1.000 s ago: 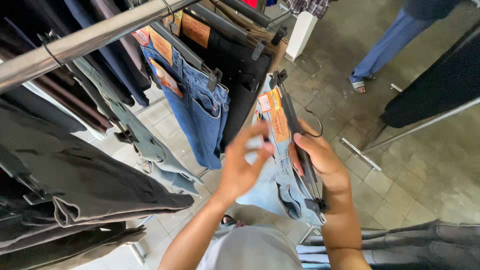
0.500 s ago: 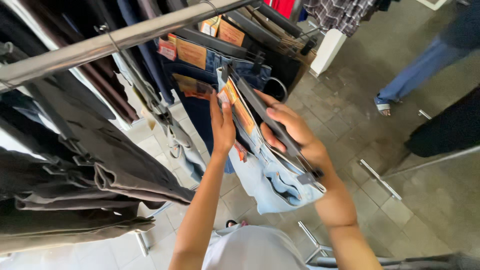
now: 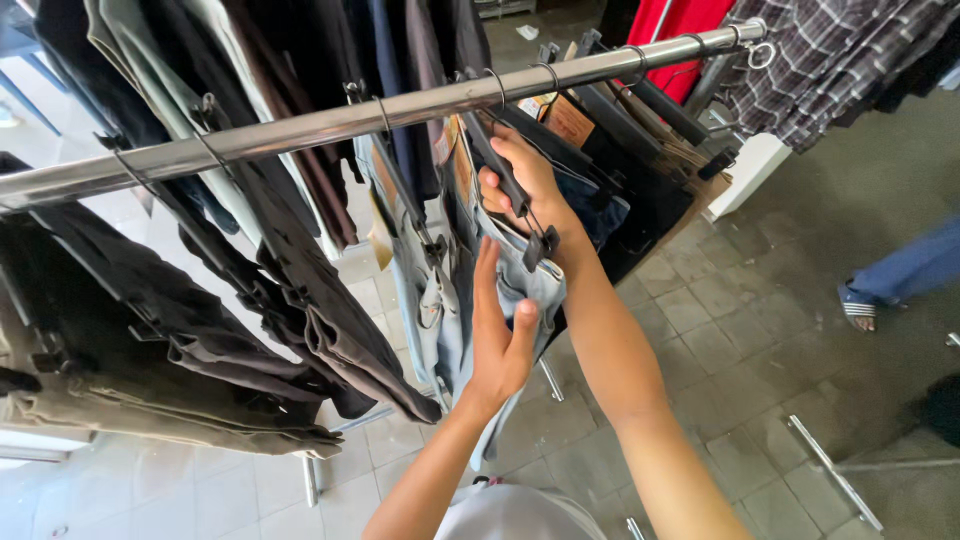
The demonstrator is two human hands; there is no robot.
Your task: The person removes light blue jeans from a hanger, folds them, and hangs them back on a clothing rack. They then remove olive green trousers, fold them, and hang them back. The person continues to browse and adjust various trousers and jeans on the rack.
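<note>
Both hands work one pair of light blue jeans (image 3: 520,285) hanging below the metal rail (image 3: 330,125) — right hand (image 3: 530,190) closed around its black clip hanger (image 3: 505,180), left hand (image 3: 500,335) open, flat against the denim.

Rail: a metal clothes rail (image 3: 300,128) runs across the view.
Left side: dark trousers (image 3: 200,330) hang on clip hangers.
Upper right: a plaid shirt (image 3: 830,70), a red garment (image 3: 680,30).
Floor: grey tiles (image 3: 760,330); another person's sandalled foot (image 3: 860,308).
</note>
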